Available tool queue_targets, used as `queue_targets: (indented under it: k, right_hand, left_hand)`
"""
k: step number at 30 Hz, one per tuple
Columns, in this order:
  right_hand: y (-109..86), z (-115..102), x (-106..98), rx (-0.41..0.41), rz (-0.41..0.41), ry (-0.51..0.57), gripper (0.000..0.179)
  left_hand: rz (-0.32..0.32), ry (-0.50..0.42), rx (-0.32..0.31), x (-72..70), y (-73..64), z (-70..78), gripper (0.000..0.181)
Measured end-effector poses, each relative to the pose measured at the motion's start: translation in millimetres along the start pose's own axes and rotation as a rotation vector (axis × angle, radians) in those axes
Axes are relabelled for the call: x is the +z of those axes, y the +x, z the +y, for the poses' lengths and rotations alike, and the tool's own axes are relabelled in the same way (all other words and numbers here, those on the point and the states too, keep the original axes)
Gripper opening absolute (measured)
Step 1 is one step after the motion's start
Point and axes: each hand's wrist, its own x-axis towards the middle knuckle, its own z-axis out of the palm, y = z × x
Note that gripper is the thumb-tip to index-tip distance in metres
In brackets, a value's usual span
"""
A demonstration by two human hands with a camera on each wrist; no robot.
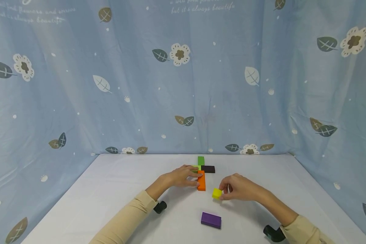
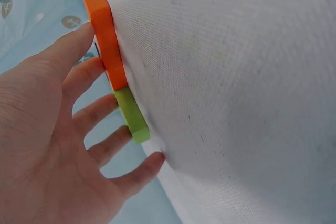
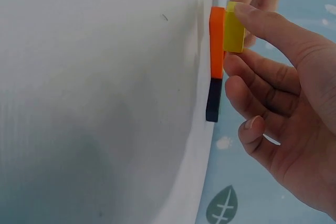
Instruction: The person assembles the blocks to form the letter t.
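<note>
In the head view, my left hand (image 1: pixel 182 177) reaches over the table with its fingers spread. Its thumb and index finger touch the left side of an orange block (image 1: pixel 202 183), while other fingers lie along a lime green block (image 2: pixel 132 115) in the left wrist view. A green block (image 1: pixel 201 160) and a dark block (image 1: pixel 208 169) stand with these two in a cross-like arrangement. To the right, my right hand (image 1: pixel 239 188) pinches a yellow block (image 1: pixel 217 194) between thumb and fingers, apart from the orange block.
A purple block (image 1: pixel 211 220) lies nearer the front of the white-covered table (image 1: pixel 88 193). A blue patterned curtain (image 1: pixel 140 84) hangs behind the table and along both sides. Dark devices (image 1: pixel 160 207) are strapped at the wrists.
</note>
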Motion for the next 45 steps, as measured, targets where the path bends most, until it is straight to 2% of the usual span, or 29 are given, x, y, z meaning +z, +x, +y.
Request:
queue_targets:
  k: [29,45]
  right_hand:
    - [6.5,-13.8,10.3,-0.002,-0.038,0.002,0.026]
    - [11.6,-21.1,13.8,-0.004,-0.051,-0.038,0.026]
  left_hand:
    - [0.017,0.018,0.005,3.6,2.3,-3.2,0.053]
    - [0.012,0.005,0.002,3.3,2.4,-2.3,0.052]
